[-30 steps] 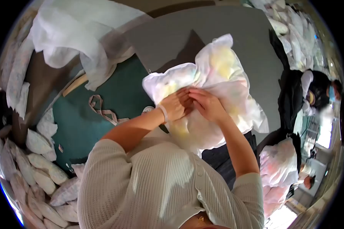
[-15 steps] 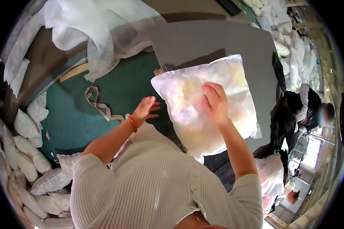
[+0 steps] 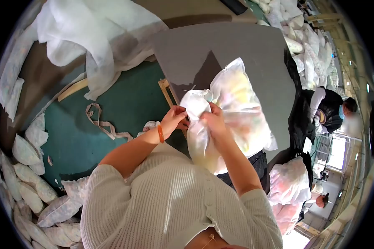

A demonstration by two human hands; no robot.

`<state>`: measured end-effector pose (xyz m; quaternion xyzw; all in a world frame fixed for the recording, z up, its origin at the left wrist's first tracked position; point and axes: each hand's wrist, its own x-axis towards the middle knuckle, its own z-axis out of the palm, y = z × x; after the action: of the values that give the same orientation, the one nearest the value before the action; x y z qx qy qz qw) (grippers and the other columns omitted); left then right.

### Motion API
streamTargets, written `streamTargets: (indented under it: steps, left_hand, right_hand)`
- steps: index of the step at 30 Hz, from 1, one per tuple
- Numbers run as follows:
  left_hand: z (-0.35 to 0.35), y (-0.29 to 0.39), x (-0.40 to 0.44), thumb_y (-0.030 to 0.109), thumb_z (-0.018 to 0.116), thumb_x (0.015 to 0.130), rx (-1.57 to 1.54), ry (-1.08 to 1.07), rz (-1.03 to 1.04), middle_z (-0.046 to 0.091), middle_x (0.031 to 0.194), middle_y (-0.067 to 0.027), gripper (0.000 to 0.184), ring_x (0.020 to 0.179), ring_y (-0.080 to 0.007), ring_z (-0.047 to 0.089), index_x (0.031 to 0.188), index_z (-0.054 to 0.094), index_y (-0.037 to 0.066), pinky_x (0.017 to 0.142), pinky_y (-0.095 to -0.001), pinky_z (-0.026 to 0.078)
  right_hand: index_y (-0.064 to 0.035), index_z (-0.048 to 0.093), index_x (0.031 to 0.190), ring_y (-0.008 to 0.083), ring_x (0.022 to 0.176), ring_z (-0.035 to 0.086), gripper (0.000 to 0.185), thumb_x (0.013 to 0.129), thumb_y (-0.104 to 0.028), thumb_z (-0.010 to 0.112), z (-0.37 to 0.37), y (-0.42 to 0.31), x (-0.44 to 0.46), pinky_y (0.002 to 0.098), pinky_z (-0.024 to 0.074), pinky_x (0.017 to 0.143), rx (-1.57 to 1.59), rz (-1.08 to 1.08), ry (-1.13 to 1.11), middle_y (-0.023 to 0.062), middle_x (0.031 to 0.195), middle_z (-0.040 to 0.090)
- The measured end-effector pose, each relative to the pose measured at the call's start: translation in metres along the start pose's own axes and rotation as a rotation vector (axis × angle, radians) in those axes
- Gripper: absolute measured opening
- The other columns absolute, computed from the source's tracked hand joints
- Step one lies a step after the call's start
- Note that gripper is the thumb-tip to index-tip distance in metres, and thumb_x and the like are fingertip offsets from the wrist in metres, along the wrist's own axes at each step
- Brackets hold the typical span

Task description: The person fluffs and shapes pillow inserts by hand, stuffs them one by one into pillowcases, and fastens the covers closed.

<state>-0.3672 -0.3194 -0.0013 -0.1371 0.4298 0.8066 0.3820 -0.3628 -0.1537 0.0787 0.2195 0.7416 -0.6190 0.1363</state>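
Observation:
A white pillow [image 3: 241, 112] with a colourful filling showing through its thin cover lies on the grey table's near edge. My right hand [image 3: 215, 120] is closed on it, gathering a fold of the cover so that its left corner stands up and the middle is creased. At the pillow's left edge, the fingers of my left hand [image 3: 175, 120] are curled and pinched against the cover. What lies between those fingertips is too small to make out. A thin loose thread [image 3: 191, 88] sticks out by the raised corner.
The grey table [image 3: 187, 50] extends beyond the pillow. White sheer fabric [image 3: 99, 37] drapes at the upper left. A beige strap [image 3: 102, 122] lies on the green floor [image 3: 70, 141]. Stuffed pillows [image 3: 33, 178] are piled at left, filled bags [image 3: 289, 186] at right. Another person [image 3: 330, 110] is farther right.
My right hand has gone from lying over the pillow's middle to gripping its left part, which is now folded up. My left hand has moved right, from open in the air to the pillow's edge.

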Motion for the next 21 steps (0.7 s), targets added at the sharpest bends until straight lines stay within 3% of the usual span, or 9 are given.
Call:
streamTargets:
  steps: [2,5,7,9,12,14,15,17,21]
  left_hand:
    - [0.012,0.008,-0.011,0.019,0.055,0.095,0.167,-0.068,0.051,0.062,0.101,-0.0111,0.03,0.079,-0.0179,0.064,0.118,0.051,-0.001,0.067,-0.0294,0.056]
    - [0.026,0.025,-0.02,0.024,0.057,0.095,0.743,-0.024,0.121,0.065,0.094,-0.0096,0.032,0.075,-0.0141,0.063,0.115,0.055,-0.001,0.062,-0.0305,0.052]
    - [0.019,0.018,-0.004,0.018,0.058,0.093,0.643,0.05,0.156,0.066,0.096,-0.0122,0.03,0.081,-0.016,0.064,0.115,0.056,-0.001,0.069,-0.0311,0.052]
    - [0.018,-0.005,0.021,0.014,0.061,0.088,0.655,0.115,0.84,0.067,0.102,-0.0104,0.028,0.093,-0.0266,0.064,0.114,0.06,0.003,0.081,-0.035,0.051]
    - [0.036,-0.009,0.031,0.014,0.062,0.085,0.304,0.007,0.762,0.066,0.105,-0.0134,0.031,0.095,-0.0328,0.063,0.115,0.058,0.005,0.082,-0.0381,0.051]
    - [0.055,0.013,0.005,0.01,0.061,0.081,0.745,0.031,0.898,0.064,0.104,-0.019,0.033,0.097,-0.039,0.06,0.114,0.057,0.005,0.081,-0.0409,0.05]
    - [0.063,0.008,-0.002,0.007,0.059,0.081,0.576,-0.056,0.658,0.062,0.105,-0.0217,0.032,0.099,-0.0397,0.059,0.113,0.057,0.005,0.081,-0.0419,0.049]
    - [0.064,0.004,-0.003,0.008,0.057,0.083,0.83,-0.059,0.752,0.062,0.106,-0.0203,0.032,0.101,-0.0364,0.06,0.114,0.056,0.002,0.086,-0.0389,0.048]
    - [0.048,-0.011,0.011,0.01,0.05,0.091,0.38,-0.11,0.476,0.06,0.114,-0.0124,0.028,0.108,-0.0238,0.057,0.117,0.055,-0.001,0.095,-0.0321,0.043]
  right_hand:
    - [0.0012,0.059,0.112,0.0158,0.084,0.064,0.047,0.065,0.003,0.056,-0.007,0.002,-0.003,0.0264,0.0487,0.077,0.459,0.029,-0.091,0.0071,0.097,0.067]
    - [0.0015,0.058,0.114,0.0153,0.086,0.063,0.049,0.066,0.003,0.056,-0.005,0.002,-0.007,0.0255,0.0482,0.078,0.601,0.005,-0.167,0.0072,0.099,0.066]
    - [0.0004,0.056,0.117,0.0155,0.093,0.062,0.049,0.068,0.001,0.057,-0.016,0.0,-0.011,0.0265,0.0484,0.079,0.592,-0.091,-0.22,0.0074,0.103,0.066]
    - [-0.0021,0.056,0.118,0.0157,0.097,0.061,0.04,0.078,-0.008,0.057,-0.023,-0.032,-0.033,0.028,0.0486,0.08,0.547,-0.096,-0.188,0.007,0.105,0.066]
    - [0.002,0.06,0.115,0.0181,0.093,0.061,0.039,0.088,-0.026,0.056,-0.035,-0.075,-0.067,0.0299,0.0473,0.082,-0.206,-0.012,0.095,0.0102,0.103,0.066]
    - [0.0051,0.058,0.12,0.0197,0.091,0.061,0.047,0.09,-0.031,0.056,-0.041,-0.071,-0.068,0.0303,0.046,0.084,-0.58,0.048,0.002,0.0127,0.1,0.066]
    - [0.0051,0.058,0.12,0.0197,0.091,0.061,0.047,0.09,-0.031,0.056,-0.037,-0.059,-0.064,0.0303,0.046,0.084,-0.568,0.052,0.02,0.0127,0.1,0.066]
    - [0.0051,0.056,0.122,0.021,0.089,0.061,0.047,0.09,-0.029,0.056,-0.031,-0.035,-0.051,0.0307,0.0469,0.082,-0.267,-0.049,0.17,0.0144,0.104,0.065]
    - [0.0042,0.053,0.122,0.0203,0.089,0.061,0.044,0.083,-0.016,0.056,-0.045,0.007,-0.028,0.0348,0.049,0.079,0.436,0.26,0.249,0.0125,0.1,0.063]
